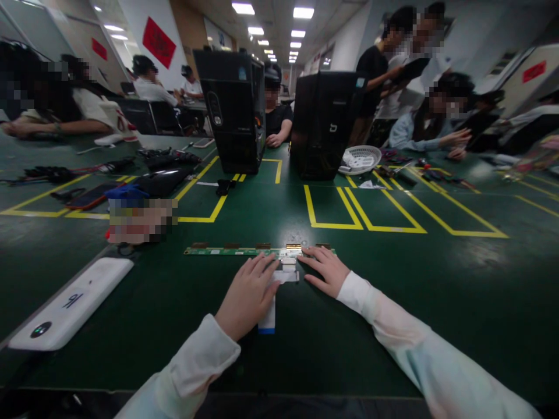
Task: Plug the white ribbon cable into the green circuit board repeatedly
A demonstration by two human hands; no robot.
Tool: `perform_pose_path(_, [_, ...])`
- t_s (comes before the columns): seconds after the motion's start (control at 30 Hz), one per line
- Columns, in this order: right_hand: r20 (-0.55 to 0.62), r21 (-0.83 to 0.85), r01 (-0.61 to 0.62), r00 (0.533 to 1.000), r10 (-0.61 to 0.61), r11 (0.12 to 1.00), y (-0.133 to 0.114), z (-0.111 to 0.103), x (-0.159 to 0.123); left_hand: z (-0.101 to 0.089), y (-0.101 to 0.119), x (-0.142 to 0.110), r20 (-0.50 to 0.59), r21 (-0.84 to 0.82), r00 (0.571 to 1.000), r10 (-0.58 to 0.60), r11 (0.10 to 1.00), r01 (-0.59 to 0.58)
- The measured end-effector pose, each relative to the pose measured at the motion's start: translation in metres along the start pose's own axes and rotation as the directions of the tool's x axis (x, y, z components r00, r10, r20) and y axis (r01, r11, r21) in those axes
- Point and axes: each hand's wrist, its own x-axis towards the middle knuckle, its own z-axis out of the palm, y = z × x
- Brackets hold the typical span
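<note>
A long, thin green circuit board (218,251) lies crosswise on the green table in front of me. From its middle a white ribbon cable (267,319) with a blue end runs toward me, partly hidden under my left hand. My left hand (251,291) rests over the cable, fingers stretched out and their tips at the board's near edge. On the board's right part lie the spread fingertips of my right hand (326,269). Between the hands shows a white connector (289,264) where the cable meets the board. Neither hand visibly grips anything.
A white device (74,305) lies at the left. Two black computer towers (238,116) stand at the back. A white basket (360,158) sits beside the right tower. Cables and tools (163,157) lie at the back left. Yellow tape (336,225) marks the table. Several people sit or stand around.
</note>
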Motion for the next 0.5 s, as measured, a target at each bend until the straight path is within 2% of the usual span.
perform_pose_path(0.1, [0.038,0.001,-0.004,0.999,0.004,1.0,0.0,-0.003,0.0,-0.006,-0.014,-0.022,0.054,0.055,0.995,-0.086,0.995,0.083])
perform_pose_path(0.2, [0.059,0.002,-0.005,0.998,0.004,1.0,-0.001,-0.005,-0.001,-0.004,-0.03,-0.055,0.055,0.097,0.985,-0.165,0.983,0.159])
perform_pose_path(0.37, [0.035,-0.02,-0.003,0.999,0.004,1.0,0.0,-0.001,-0.001,0.004,-0.062,-0.1,-0.065,0.189,0.962,-0.267,0.943,0.274])
perform_pose_path(0.5, [0.027,-0.021,0.001,1.0,0.0,1.0,0.002,0.001,-0.002,0.008,-0.082,-0.111,-0.141,0.216,0.953,-0.267,0.931,0.293])
